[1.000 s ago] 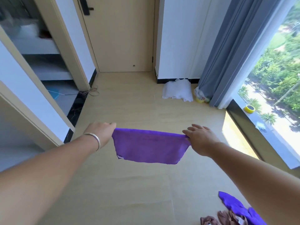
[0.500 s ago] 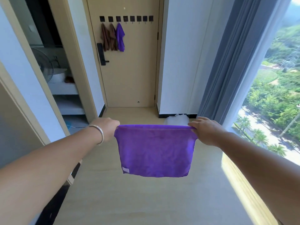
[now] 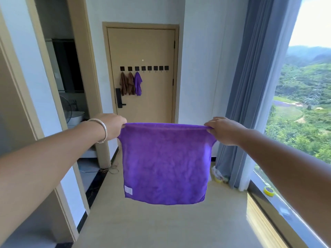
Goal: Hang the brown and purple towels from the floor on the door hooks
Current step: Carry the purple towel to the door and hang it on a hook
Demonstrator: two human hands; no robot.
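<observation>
A purple towel (image 3: 164, 163) hangs spread flat in the air above the floor (image 3: 161, 228), stretched by its top corners between the left hand (image 3: 112, 126) and the right hand (image 3: 224, 130), each pinching a corner with curled fingers. Ahead, the door (image 3: 152, 51) carries a row of black hooks (image 3: 144, 68); two brown towels (image 3: 127, 84) and another purple one (image 3: 138, 84) hang on the three leftmost.

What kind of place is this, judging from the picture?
Probably the entry hall of an apartment or hotel room, high up. A door bears a row of hooks with towels, a grey curtain hangs beside a tall window over green hills.
</observation>
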